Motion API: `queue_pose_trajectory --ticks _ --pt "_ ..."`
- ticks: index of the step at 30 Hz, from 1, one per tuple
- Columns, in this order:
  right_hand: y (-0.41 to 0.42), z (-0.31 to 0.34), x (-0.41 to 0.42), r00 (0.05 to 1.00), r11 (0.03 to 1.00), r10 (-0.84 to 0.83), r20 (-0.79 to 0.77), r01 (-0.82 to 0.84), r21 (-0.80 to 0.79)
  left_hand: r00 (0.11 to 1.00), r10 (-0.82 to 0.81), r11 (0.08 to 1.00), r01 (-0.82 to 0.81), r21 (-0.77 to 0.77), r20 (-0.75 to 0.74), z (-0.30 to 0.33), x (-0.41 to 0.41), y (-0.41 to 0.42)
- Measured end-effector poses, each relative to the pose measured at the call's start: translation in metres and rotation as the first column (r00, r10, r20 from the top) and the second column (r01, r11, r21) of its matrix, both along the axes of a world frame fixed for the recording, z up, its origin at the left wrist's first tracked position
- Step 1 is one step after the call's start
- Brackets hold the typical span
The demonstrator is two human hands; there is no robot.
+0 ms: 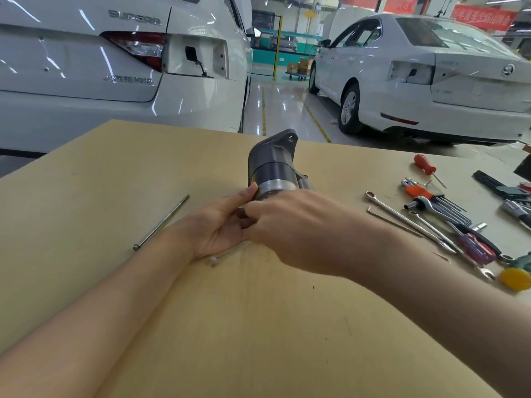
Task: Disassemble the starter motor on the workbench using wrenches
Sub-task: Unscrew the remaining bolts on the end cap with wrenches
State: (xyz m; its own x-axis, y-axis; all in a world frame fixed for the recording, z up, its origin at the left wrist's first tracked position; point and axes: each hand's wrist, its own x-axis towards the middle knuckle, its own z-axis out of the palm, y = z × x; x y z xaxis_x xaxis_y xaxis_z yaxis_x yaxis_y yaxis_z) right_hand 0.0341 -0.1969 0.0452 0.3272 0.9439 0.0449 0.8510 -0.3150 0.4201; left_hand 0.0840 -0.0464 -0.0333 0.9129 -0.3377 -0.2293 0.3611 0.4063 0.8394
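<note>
Disassembly partly advanced: starter motor (pixel 273 165) lies mid-surface (pixel 115 173), one long through-bolt (pixel 161 223) already out beside it. Left hand (pixel 222 225) cups its near end; right hand (pixel 287 228) curls there, grip hidden. Wrenches (pixel 408 222) lie unused; housing remains joined.
</note>
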Motion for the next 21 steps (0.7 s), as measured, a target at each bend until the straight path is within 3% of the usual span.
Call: queue_pose_trajectory --ticks 2,3,5,7,9,14,21 --pt "-0.013 -0.012 -0.003 0.972 0.956 0.073 -0.224 -0.005 0.294 1.0 -0.022 1.0 0.022 -0.003 -0.008 0.001 0.0 0.002" --pt "-0.019 -0.021 -0.011 0.921 0.871 0.169 -0.351 0.028 0.49 1.0 -0.018 1.0 0.018 0.008 -0.007 0.001 0.001 0.002" --pt "-0.026 -0.044 -0.021 0.78 0.575 0.309 -0.544 0.303 0.76 1.0 0.007 1.0 -0.007 -0.001 0.024 0.003 -0.001 0.002" --pt "-0.029 -0.058 -0.024 0.608 0.19 0.497 -0.619 0.62 0.761 0.998 0.049 0.998 -0.048 -0.049 0.025 0.004 -0.001 0.003" --pt "-0.033 -0.058 -0.02 0.499 -0.064 0.627 -0.598 0.798 0.599 0.998 0.048 0.997 -0.046 -0.066 0.027 0.003 0.0 0.004" --pt "-0.045 -0.048 -0.009 0.269 -0.149 0.851 -0.451 0.947 0.283 0.999 -0.001 0.998 0.004 -0.062 0.047 -0.002 0.005 0.005" --pt "-0.047 -0.054 -0.002 0.221 -0.176 0.904 -0.366 0.973 0.152 0.999 -0.011 0.995 0.015 -0.095 0.046 -0.004 0.008 0.006"
